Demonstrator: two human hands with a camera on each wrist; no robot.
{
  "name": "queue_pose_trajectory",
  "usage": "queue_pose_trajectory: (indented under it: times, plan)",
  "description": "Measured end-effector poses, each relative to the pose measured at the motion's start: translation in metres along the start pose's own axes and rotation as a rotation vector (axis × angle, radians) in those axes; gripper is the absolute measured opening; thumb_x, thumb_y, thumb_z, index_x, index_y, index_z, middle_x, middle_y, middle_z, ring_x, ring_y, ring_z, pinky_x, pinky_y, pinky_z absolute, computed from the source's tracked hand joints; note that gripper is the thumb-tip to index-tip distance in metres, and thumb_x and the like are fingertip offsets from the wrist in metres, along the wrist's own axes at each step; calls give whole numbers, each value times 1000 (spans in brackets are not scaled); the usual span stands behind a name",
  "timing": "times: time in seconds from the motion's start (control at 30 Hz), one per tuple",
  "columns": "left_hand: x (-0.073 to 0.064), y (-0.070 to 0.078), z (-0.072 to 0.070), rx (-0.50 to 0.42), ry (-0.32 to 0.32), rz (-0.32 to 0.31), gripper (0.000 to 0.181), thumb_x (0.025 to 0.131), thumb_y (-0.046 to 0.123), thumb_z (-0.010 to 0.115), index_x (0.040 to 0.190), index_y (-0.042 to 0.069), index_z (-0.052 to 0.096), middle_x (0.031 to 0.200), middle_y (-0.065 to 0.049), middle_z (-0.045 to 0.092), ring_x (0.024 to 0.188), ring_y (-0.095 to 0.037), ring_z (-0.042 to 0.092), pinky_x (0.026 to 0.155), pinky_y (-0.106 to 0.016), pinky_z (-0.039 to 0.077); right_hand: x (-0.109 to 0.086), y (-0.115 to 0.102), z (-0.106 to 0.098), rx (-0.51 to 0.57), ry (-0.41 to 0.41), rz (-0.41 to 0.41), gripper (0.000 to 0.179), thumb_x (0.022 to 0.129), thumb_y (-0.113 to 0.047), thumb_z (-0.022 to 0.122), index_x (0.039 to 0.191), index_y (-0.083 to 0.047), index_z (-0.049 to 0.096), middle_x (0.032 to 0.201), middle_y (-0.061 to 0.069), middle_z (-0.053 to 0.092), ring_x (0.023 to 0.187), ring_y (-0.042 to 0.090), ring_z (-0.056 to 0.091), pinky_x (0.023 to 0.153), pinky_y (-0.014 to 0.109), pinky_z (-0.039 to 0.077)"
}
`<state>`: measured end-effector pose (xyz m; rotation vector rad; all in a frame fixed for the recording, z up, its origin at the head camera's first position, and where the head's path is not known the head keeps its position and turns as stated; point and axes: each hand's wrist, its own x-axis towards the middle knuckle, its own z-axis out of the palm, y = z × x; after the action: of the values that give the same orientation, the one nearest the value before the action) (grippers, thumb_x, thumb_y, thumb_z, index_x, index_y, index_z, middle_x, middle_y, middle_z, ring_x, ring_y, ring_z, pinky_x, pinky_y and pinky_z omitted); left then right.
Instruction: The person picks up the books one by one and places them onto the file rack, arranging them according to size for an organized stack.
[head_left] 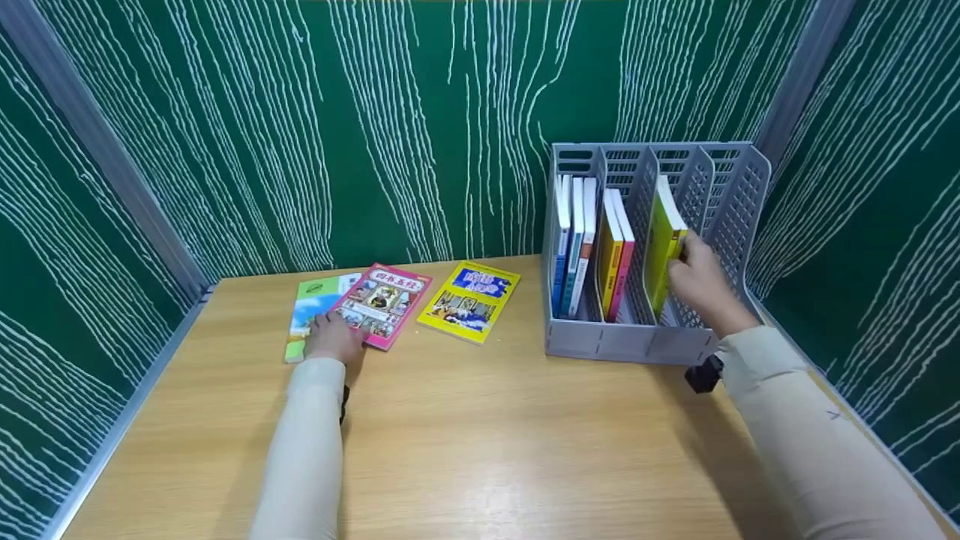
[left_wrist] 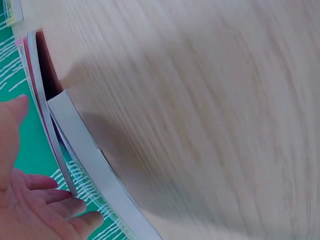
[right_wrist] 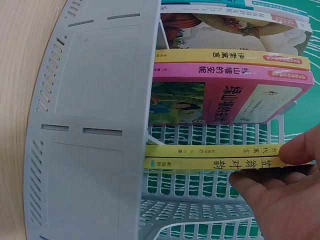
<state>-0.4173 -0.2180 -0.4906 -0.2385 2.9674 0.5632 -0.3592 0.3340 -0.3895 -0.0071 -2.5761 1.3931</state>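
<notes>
My left hand (head_left: 334, 339) lies at the near edges of a pink comic-style book (head_left: 391, 300) and a green-and-blue book (head_left: 304, 309) partly beneath it. In the left wrist view, the fingers (left_wrist: 75, 210) reach past the raised pink book's lower corner, the thumb standing away from it. My right hand (head_left: 701, 281) pinches two thin yellow books (right_wrist: 215, 157) standing side by side in the grey file rack (head_left: 622, 343). The thumb is on one cover and the fingers are against the other. Their spines face the rack's front.
A yellow book (head_left: 472, 300) lies flat between the pink book and the rack. Several books (head_left: 574, 247) stand in the leftmost slot; an orange book (head_left: 610, 259) and a pink-spined book (head_left: 622, 262) fill the second. Green walls (head_left: 450, 150) with white lines enclose the wooden table (head_left: 480, 435).
</notes>
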Motion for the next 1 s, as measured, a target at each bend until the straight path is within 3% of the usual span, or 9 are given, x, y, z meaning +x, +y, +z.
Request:
queue_pose_trajectory:
  times: [0.17,0.3,0.53,0.73,0.87,1.0]
  plan:
    - [2,-6,2,-15,3,-8,89,113,44,55,163,-19,17,166,-43,27,158,-56,30,130,-66,32,-2,2,2,13,-19,2,64,107,-3,38,169,3,21,164,35,42,150,50,47,123,64,44]
    - [1,-3,2,-27,9,-26,93,110,42,64,162,-19,18,162,-42,33,153,-55,38,128,-65,36,-5,5,1,6,-20,7,66,108,-2,38,170,4,18,166,36,39,154,52,42,125,66,40]
    - [1,10,-3,-18,62,-77,100,99,37,78,161,-20,23,158,-43,34,148,-56,38,124,-66,42,-11,9,-2,12,-16,-1,66,107,0,39,170,4,18,165,37,39,153,53,42,124,65,41]
    - [-2,13,-7,-146,64,-117,70,102,23,74,151,-18,44,150,-38,46,143,-50,44,124,-60,43,-20,5,-4,-5,30,5,67,108,-1,41,171,2,20,163,33,43,149,49,46,121,66,45]
    - [1,10,-9,-227,46,-95,45,100,11,71,136,-14,63,141,-32,59,134,-45,54,121,-56,46,-27,0,-5,5,85,0,65,108,-2,42,170,-1,24,163,29,44,148,46,47,122,65,45]
    - [1,9,-12,-296,8,-70,33,99,2,62,128,-13,68,132,-28,67,118,-36,62,113,-50,54,-36,-6,-5,0,184,-29,60,108,-4,44,167,-3,33,162,24,47,149,42,48,125,62,43]
